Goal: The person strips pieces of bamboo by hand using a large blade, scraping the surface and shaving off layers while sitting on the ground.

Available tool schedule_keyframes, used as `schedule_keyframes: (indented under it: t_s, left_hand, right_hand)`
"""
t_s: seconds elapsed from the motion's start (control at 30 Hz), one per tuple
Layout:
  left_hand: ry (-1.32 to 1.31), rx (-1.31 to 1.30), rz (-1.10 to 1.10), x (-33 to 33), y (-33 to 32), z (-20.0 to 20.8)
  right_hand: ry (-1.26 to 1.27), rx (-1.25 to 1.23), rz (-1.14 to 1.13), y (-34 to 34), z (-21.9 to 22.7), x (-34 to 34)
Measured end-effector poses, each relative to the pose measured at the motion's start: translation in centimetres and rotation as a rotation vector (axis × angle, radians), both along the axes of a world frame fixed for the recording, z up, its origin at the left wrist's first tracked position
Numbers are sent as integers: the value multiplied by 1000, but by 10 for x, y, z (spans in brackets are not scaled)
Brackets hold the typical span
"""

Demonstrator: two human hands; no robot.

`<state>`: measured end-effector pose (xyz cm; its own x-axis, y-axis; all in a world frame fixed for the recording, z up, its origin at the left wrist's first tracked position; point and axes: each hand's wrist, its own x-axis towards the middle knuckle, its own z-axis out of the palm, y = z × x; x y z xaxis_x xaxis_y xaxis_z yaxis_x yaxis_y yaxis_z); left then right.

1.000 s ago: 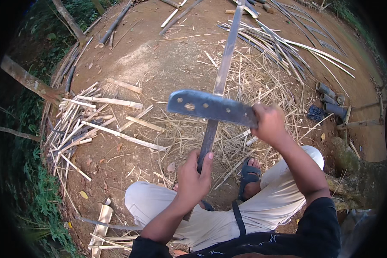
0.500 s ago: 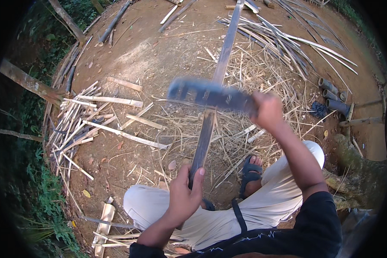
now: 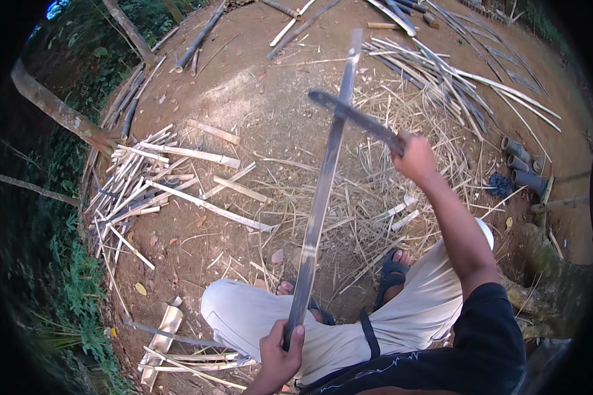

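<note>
My left hand (image 3: 282, 354), low in the picture, is closed round the near end of a long dark bamboo strip (image 3: 324, 181). The strip slants away from me over my lap, and its far end stands free. In my right hand (image 3: 415, 160) is the handle of a machete (image 3: 369, 124) with a dark blade. That blade lies across the strip's upper part, pointing up and left; whether its edge touches the strip I cannot tell. Thin bamboo shavings (image 3: 369, 191) cover the ground beneath both.
Cut bamboo pieces (image 3: 135, 174) are heaped at the left. A bundle of long strips (image 3: 441, 85) lies far right, with short bamboo tubes (image 3: 524, 168) below it. Another blade (image 3: 171, 334) lies by my left knee. Trunks (image 3: 62, 112) border the ground at left.
My left hand has come down toward me, drawing the bamboo strip along with it. The machete now sits nearer the strip's far end, its blade seen more edge-on.
</note>
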<state>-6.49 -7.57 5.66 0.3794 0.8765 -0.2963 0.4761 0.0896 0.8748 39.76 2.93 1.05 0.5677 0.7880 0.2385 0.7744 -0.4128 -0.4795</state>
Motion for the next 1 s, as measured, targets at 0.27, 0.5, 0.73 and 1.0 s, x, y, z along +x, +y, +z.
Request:
schedule_keyframes:
  t_s: [0.27, 0.5, 0.73, 1.0]
  left_hand:
    - [73, 113, 111, -19, -38, 25]
    - [110, 35, 146, -41, -59, 18]
    - [-206, -414, 462, -73, -102, 4]
    - [320, 107, 197, -55, -93, -19]
  right_hand:
    - [83, 146, 23, 25, 19, -21]
    - [38, 219, -54, 51, 8, 10]
    - [33, 77, -209, 68, 0, 39]
    - [378, 187, -377, 73, -54, 53]
